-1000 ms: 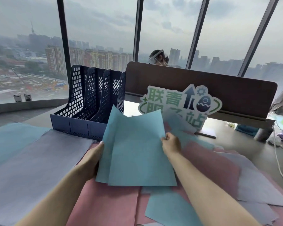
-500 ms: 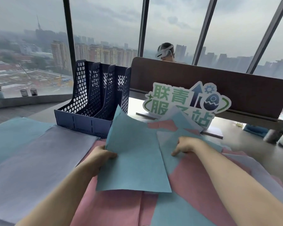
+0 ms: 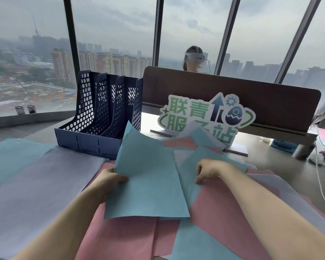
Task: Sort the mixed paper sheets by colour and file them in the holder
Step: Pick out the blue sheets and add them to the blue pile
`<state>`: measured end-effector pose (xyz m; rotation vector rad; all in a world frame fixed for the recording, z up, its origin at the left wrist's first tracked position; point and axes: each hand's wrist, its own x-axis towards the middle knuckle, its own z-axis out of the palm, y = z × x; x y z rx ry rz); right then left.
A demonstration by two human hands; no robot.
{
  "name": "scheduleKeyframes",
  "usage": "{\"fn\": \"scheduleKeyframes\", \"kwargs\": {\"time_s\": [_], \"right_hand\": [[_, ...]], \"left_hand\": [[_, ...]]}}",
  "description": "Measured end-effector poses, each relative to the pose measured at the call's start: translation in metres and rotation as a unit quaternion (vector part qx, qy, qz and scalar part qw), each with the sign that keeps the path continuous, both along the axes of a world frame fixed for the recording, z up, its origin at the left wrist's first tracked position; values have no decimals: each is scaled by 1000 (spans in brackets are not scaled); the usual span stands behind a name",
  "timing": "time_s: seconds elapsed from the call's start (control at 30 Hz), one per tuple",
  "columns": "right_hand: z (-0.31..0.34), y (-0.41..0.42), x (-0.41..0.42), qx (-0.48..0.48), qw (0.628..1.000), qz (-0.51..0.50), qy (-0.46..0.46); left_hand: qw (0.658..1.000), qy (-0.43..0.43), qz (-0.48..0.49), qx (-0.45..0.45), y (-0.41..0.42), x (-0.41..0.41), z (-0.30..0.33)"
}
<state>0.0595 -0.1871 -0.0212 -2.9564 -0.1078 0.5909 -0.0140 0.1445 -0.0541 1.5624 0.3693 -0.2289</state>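
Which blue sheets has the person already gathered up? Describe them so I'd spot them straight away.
Start at the dark blue mesh file holder standing by the window. Just in front of its right end, the left hand grips a blue paper bundle by its left edge. Unlike the blue, pink and lilac sheets lying flat around it, this bundle is raised off the desk, its top corner overlapping the holder.

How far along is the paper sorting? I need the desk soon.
Partly sorted, nothing filed. Blue and lilac sheets lie spread flat on the left, apparently set apart, but the holder looks empty. In hand: the left hand grips a bunch of blue sheets, and the right hand reaches for another blue sheet. Left: the mixed pile and all filing.
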Motion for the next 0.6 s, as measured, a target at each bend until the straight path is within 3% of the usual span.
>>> {"fn": "scheduleKeyframes", "kwargs": {"time_s": [0.2,0.37,0.6], "right_hand": [[0,0,0,20,999,11,-34],[2,8,2,13,1000,18,14],[-2,7,1,3,999,40,9]], "left_hand": [[1000,-1,5,-4,1,0,-1],[1000,2,2,-7,2,2,-2],[1000,4,1,2,2,2,-2]]}}
